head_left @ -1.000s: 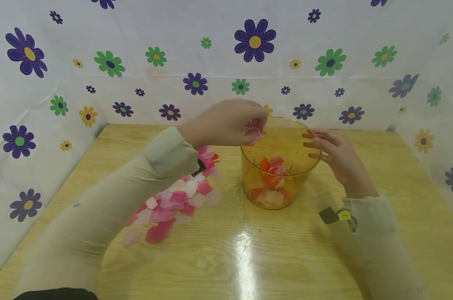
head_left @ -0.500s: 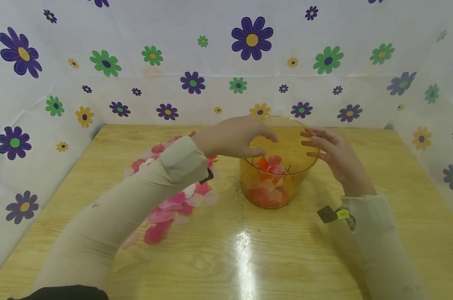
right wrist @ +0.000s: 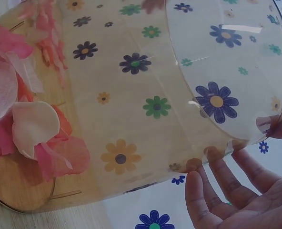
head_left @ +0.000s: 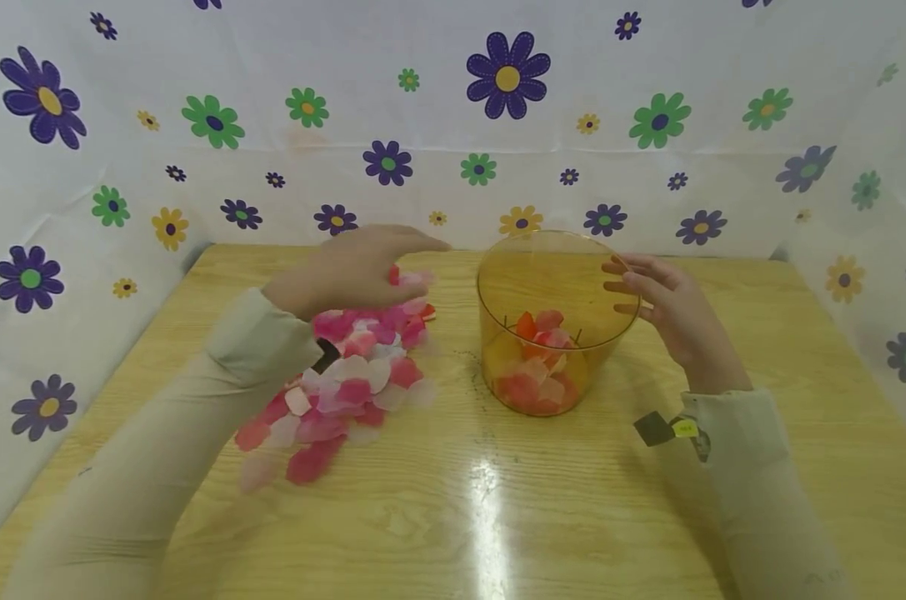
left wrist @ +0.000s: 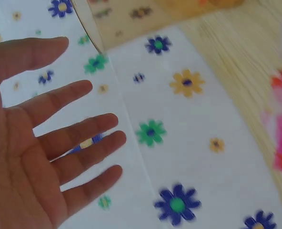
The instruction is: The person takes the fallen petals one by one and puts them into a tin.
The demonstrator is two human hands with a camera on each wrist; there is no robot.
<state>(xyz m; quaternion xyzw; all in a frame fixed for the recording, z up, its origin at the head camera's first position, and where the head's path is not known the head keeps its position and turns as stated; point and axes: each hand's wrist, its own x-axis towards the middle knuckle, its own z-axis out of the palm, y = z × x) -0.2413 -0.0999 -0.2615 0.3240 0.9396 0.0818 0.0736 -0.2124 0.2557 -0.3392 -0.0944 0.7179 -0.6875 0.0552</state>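
Observation:
My left hand [head_left: 355,267] hovers above the back of a loose heap of pink, white and red petals [head_left: 347,400] at the left. In the left wrist view the palm [left wrist: 22,167] is bare and the fingers are spread. An amber see-through tub [head_left: 498,350] stands upright right of the heap, with pink, orange and pale petals [right wrist: 34,124] at its bottom. My right hand [head_left: 685,321] touches the tub's right side, its fingertips against the outer wall close to the rim and its fingers loosely bent.
All stands on a light wooden table [head_left: 422,517]. A white cloth [head_left: 437,108] printed with purple, green and yellow flowers encloses the back and sides. Small dark specks [head_left: 483,396] lie on the wood beside the tub.
My left hand held pink petals over the tub's left rim, let them go inside, then drew back left over the heap with fingers extended. The right hand has stayed at the tub.

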